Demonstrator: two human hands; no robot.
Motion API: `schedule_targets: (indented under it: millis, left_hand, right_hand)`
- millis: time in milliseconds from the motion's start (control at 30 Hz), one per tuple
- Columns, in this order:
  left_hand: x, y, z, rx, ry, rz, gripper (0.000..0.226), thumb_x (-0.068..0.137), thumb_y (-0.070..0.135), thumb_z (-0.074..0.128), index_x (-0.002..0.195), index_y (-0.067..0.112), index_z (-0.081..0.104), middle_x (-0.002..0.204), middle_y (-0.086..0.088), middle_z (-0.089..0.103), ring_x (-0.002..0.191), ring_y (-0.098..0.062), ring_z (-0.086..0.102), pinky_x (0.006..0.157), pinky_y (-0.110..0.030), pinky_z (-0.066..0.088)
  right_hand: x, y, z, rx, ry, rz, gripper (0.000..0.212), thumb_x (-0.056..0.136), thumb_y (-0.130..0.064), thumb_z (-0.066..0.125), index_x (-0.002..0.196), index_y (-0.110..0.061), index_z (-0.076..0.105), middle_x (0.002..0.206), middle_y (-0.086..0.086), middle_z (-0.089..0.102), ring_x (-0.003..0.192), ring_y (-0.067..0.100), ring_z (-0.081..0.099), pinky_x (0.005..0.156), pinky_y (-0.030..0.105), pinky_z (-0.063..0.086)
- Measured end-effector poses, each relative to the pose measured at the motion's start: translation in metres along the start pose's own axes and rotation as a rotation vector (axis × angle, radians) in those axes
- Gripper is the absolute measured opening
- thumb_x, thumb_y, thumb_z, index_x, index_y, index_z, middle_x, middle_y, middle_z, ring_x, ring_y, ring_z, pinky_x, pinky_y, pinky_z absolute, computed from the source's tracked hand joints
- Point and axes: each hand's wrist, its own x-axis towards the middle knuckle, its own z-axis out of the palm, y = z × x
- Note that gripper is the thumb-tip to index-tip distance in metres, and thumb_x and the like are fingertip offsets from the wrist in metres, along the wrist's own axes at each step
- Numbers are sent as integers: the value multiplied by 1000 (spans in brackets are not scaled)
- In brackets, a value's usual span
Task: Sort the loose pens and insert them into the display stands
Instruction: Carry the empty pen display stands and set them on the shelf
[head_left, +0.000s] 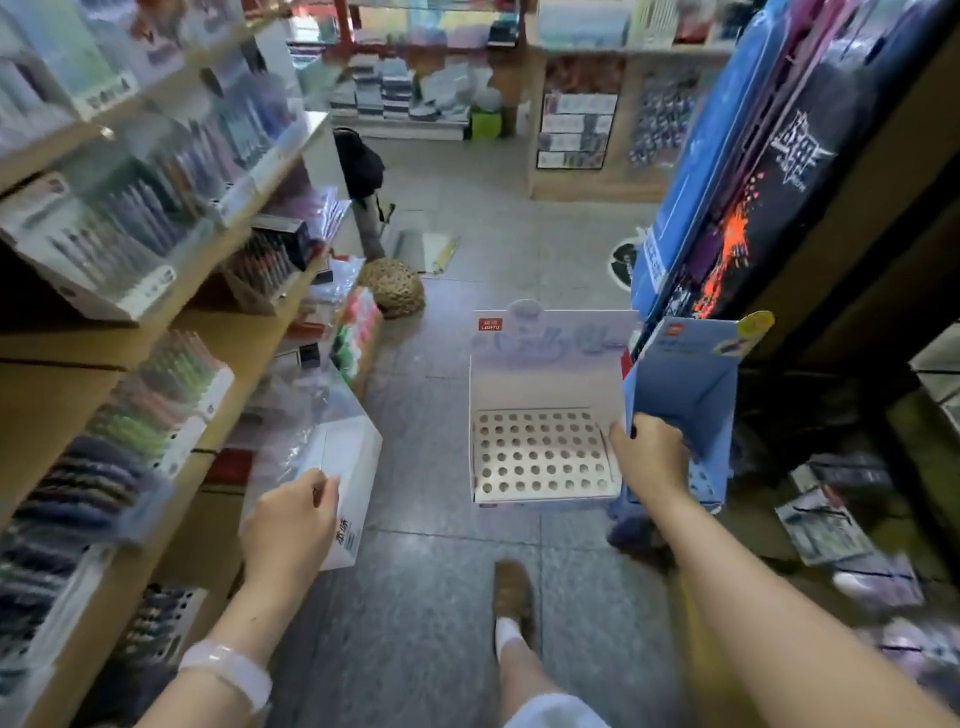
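Observation:
My right hand (649, 454) grips two cardboard display stands together above the floor. One is a white stand (540, 452) with a grid of several round holes, none holding a pen, and a pale printed back panel. The other is a blue stand (685, 384) to its right. My left hand (291, 525) holds a white box (345, 483) wrapped in clear plastic, low beside the left shelves. No loose pens show in either hand.
Wooden shelves (156, 322) on the left carry several filled pen displays. A tall dark and blue rack (753, 171) stands on the right, with packets on the floor below it. A woven basket (395, 286) sits ahead on the tiled aisle floor. My shoe (511, 592) is below.

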Motion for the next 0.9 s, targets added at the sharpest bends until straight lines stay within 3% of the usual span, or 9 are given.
schedule_targets:
  millis: [100,267,533,600,733,767,833,900]
  left_hand:
    - [66,23,16,-13,16,-41,43,88,18,59,51,16,37,51,-15,53,55,-34,53,48,-29,27]
    - [167,59,29,-38,51,-86,40,88,16,58,51,8,44,47,-13,49,49,-33,50,48,-33,34]
    - [301,72,69,21,-13,-216,37,89,19,57,54,12,51,48,-8,50,50,-29,47,47,-33,39]
    - [343,79,82,18,-10,-241,37,88,17,59,53,11,49,46,-9,46,50,-29,43,47,-32,34]
    - [444,105,114,-6,-38,-208,44,85,13,62,49,15,37,51,-22,55,55,-40,55,49,-34,33]
    - [453,113,117,-12,-45,-188,47,85,13,63,48,18,34,51,-22,55,55,-40,55,49,-33,33]
    - [554,140,135,-86,-52,-121,52,84,13,65,48,22,29,49,-21,54,53,-39,55,49,-32,31]
    - [580,164,137,-73,-93,-90,54,84,11,64,49,23,25,46,-19,51,51,-37,52,50,-31,27]
  right_hand:
    - [74,-28,13,18,-42,-31,36,93,-20,51,59,-10,47,67,12,58,64,29,50,50,31,28]
    - [182,-79,27,67,-134,-85,45,94,-18,49,53,-14,32,52,2,36,49,19,33,45,29,17]
    - [334,-138,65,43,-216,-101,39,94,-22,50,59,-10,39,55,3,40,50,19,37,47,29,21]
    - [375,-150,77,14,-215,-83,38,94,-24,50,60,-11,38,57,4,41,52,20,38,48,29,22]
    - [467,-176,95,-47,-188,-56,37,93,-21,49,59,-10,38,59,5,43,57,23,41,50,31,23]
    - [473,-177,93,-54,-200,-35,37,92,-20,49,58,-11,38,57,5,43,56,22,40,49,31,23]
    - [555,-198,108,-13,-156,25,40,93,-19,48,56,-12,38,55,4,41,52,19,37,49,31,21]
    - [566,-199,99,-44,-161,50,42,94,-21,48,55,-11,38,52,4,38,49,18,34,49,31,19]
